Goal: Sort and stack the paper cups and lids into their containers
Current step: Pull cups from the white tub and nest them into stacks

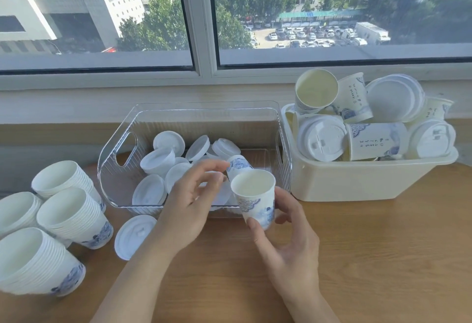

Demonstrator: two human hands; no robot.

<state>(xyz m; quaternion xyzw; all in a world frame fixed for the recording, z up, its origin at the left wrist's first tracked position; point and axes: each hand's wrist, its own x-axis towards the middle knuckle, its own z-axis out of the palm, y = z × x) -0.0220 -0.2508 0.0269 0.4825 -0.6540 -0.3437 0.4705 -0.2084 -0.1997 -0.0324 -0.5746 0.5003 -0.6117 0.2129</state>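
R hand [288, 243] fingers grip a paper cup [255, 198] upright, just above the bench [370, 259]. L hand [190, 210] fingers loose, holding nothing, over clear bin [120, 149] w/ lids [149, 191].

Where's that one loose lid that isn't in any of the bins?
In the head view, the loose lid lies flat on the wooden table, left of centre, just in front of the clear bin and right of the cup stacks, beside the left hand.
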